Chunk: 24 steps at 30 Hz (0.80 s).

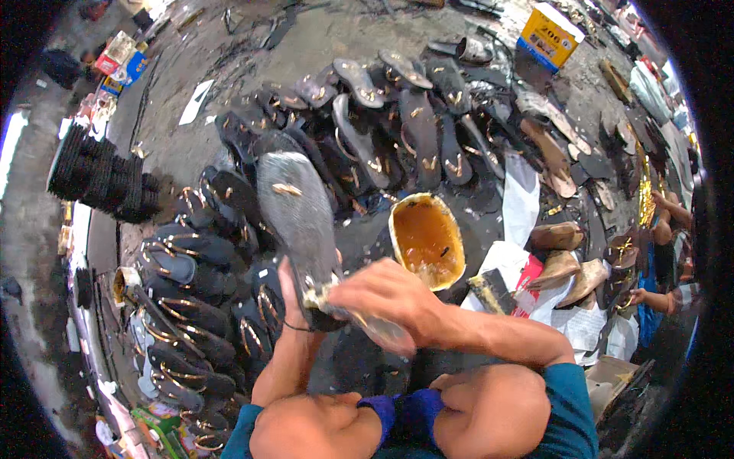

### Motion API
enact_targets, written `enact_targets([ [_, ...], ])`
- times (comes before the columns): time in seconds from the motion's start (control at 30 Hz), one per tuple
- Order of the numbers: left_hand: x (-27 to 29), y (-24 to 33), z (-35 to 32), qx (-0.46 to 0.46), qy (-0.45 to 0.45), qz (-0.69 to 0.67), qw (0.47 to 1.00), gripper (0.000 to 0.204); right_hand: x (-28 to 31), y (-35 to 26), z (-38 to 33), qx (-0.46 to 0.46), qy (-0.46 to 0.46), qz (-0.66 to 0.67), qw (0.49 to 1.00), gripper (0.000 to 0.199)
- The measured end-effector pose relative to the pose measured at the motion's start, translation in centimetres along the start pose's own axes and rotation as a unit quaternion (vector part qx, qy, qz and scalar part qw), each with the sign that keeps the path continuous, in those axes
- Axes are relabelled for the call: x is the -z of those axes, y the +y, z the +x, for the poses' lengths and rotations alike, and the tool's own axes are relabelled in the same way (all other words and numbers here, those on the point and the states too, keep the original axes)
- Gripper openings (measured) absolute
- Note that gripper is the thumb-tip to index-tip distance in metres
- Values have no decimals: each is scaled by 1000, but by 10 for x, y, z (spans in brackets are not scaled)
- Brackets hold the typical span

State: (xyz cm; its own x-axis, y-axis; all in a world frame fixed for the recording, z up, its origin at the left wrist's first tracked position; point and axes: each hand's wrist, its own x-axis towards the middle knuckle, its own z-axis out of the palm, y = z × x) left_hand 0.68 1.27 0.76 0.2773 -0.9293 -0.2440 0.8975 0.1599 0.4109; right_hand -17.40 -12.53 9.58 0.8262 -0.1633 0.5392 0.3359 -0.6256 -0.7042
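Note:
My left hand [293, 294] is closed round the heel end of a black sandal sole [294, 199], tilted up in front of me with gold strap ends showing near its toe. My right hand [386, 294] is closed on a brush [382, 330], blurred by motion, whose pale, glue-caked tip touches the sole's heel end. Just beyond the right hand stands an open tub [461, 260] with amber, glue-like stuff inside and a crusted yellowish rim.
Black sandals with gold straps lie in rows ahead [419, 138] and at left [191, 249]. Stacked black soles [99, 172] stand far left. Wooden shoe lasts [554, 268] and papers lie right, near another person's arm [657, 298]. A yellow box [547, 38] stands behind.

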Motion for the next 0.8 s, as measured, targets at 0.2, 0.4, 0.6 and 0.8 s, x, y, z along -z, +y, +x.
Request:
enact_targets([
  [0.2, -46, -15, 9, -90, 112, 127, 981, 41, 2, 23, 2, -110, 100, -29, 989, 38],
  [0.4, 3, -32, 12, -78, 52, 113, 989, 42, 2, 3, 7, 24, -20, 6, 999, 43],
  [0.6, -32, -14, 8, 20, 71, -14, 997, 46, -13, -10, -3, 96, 3, -54, 994, 36],
  [0.8, -32, -23, 14, -134, 142, 228, 954, 54, -20, -4, -24, 49, 14, 61, 997, 41],
])
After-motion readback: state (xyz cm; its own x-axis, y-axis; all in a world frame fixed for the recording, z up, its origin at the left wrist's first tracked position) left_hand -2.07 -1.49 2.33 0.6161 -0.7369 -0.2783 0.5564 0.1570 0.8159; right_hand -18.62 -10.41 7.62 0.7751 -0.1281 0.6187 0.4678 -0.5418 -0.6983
